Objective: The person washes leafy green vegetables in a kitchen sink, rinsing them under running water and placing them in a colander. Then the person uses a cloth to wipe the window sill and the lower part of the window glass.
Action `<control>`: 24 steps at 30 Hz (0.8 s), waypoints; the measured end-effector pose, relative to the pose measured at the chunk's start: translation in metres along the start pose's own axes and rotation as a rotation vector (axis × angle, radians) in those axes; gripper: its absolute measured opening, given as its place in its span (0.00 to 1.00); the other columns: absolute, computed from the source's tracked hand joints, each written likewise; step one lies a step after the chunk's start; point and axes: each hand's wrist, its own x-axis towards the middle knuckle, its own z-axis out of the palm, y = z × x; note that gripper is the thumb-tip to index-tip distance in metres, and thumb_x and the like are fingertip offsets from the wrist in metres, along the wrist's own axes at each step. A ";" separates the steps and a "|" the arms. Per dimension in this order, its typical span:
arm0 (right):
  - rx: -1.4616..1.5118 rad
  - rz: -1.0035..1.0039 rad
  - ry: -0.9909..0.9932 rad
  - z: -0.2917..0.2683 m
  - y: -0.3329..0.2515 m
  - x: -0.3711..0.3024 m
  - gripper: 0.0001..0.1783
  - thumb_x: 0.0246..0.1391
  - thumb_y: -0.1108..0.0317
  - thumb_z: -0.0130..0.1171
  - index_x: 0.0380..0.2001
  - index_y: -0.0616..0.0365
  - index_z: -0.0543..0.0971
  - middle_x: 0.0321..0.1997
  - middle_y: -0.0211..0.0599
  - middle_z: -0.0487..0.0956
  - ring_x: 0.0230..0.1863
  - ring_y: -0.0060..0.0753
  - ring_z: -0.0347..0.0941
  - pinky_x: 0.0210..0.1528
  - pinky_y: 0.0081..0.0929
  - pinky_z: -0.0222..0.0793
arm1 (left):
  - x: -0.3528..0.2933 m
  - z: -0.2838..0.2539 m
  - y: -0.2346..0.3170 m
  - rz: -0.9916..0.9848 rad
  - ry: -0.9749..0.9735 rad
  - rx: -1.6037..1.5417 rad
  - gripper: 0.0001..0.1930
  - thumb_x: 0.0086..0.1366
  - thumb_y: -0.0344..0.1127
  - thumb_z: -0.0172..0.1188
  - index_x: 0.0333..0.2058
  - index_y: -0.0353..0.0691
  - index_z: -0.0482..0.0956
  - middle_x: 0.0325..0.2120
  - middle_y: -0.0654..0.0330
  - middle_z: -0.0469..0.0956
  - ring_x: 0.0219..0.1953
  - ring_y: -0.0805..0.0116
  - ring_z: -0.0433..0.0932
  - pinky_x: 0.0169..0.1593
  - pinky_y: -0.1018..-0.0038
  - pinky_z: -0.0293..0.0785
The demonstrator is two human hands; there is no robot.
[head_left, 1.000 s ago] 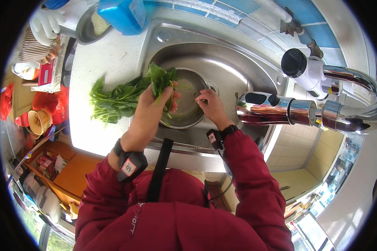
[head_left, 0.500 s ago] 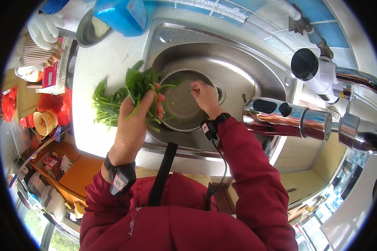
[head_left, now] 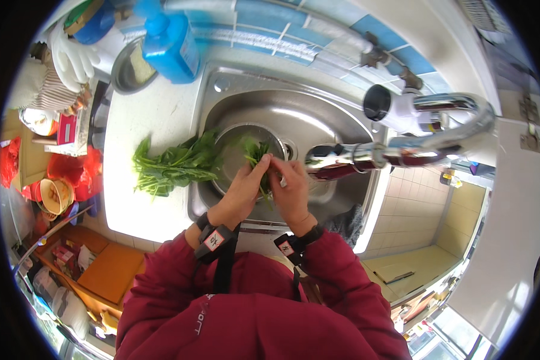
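My left hand [head_left: 239,191] is closed round a small bunch of leafy greens [head_left: 256,153], its leaves hanging over a round metal basin [head_left: 229,150]. Beside it my right hand [head_left: 291,195] pinches at the same stems, the fingertips of both hands meeting. The basin sits inside the stainless steel sink [head_left: 327,117] and looks to hold water. A larger pile of leafy greens [head_left: 177,165] rests on the white counter to the left, its leaf ends reaching over the sink's rim.
A chrome faucet [head_left: 342,157] juts over the sink from the right, close to my right hand. Behind the counter stand a blue pump bottle [head_left: 171,54] and a grey pan [head_left: 126,75]. A dark cloth [head_left: 346,225] hangs at the sink's front right.
The large bunch has left my left hand and lies on the counter. My left hand has moved right to hold a smaller bunch, and my right hand has come to meet it.
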 end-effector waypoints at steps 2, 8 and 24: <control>-0.125 -0.031 -0.076 -0.009 -0.003 -0.003 0.24 0.53 0.80 0.59 0.55 0.54 0.76 0.43 0.43 0.79 0.42 0.43 0.75 0.43 0.32 0.72 | 0.002 0.006 -0.002 -0.014 0.026 -0.004 0.19 0.71 0.46 0.57 0.51 0.37 0.74 0.46 0.63 0.76 0.51 0.75 0.70 0.53 0.76 0.66; 0.338 0.196 -0.182 -0.038 -0.008 -0.013 0.24 0.63 0.77 0.51 0.62 0.61 0.69 0.58 0.35 0.79 0.50 0.25 0.76 0.46 0.22 0.72 | 0.015 0.018 0.002 -0.002 0.015 -0.114 0.10 0.71 0.36 0.54 0.46 0.37 0.75 0.31 0.63 0.76 0.28 0.74 0.71 0.31 0.76 0.70; 0.484 0.039 0.693 -0.219 -0.031 0.037 0.09 0.64 0.67 0.59 0.42 0.60 0.77 0.33 0.31 0.78 0.30 0.18 0.72 0.35 0.19 0.69 | 0.040 0.038 0.017 -0.106 -0.269 -0.148 0.03 0.71 0.27 0.49 0.40 0.34 0.69 0.31 0.58 0.71 0.28 0.68 0.69 0.31 0.68 0.69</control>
